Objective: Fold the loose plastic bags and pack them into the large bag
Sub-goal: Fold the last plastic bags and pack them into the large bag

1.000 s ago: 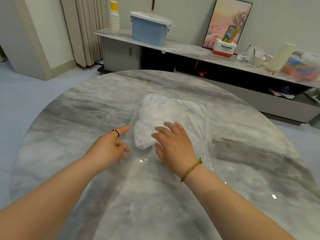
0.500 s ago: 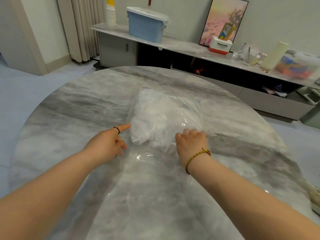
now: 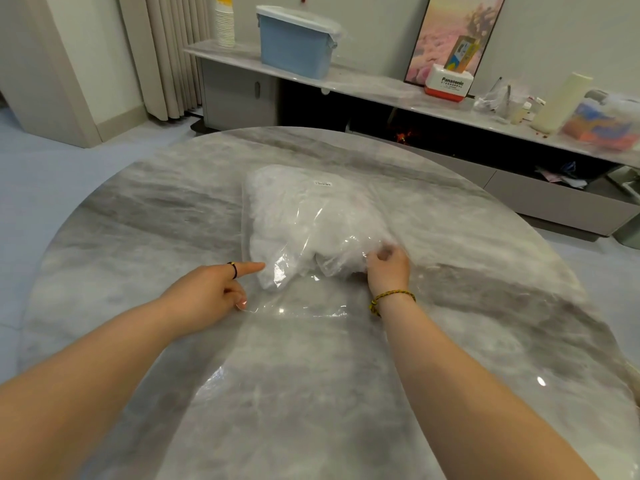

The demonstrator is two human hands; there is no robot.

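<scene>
The large bag (image 3: 332,244), clear plastic, lay in the middle of the table (image 3: 138,237). A white mass of bags (image 3: 287,209) filled its far end, while its near end lay flat and see-through on the marble. A small label (image 3: 322,183) sat on top, its print too small to read. The right hand (image 3: 388,270) had its fingers curled into the film at the near edge of the lump, gripping it. The left hand (image 3: 211,292) lay apart from the right, index finger straight and touching the lump's near left corner, the other fingers curled over the flat film. Whether they held it I couldn't tell. On the sideboard (image 3: 374,88) behind stood a lidded blue bin (image 3: 294,53) with a plastic liner, its contents hidden. There were also a stack of paper cups (image 3: 225,26) and a white and red box (image 3: 449,85) marked Panasonic, with a yellow carton (image 3: 462,57) standing in it.
</scene>
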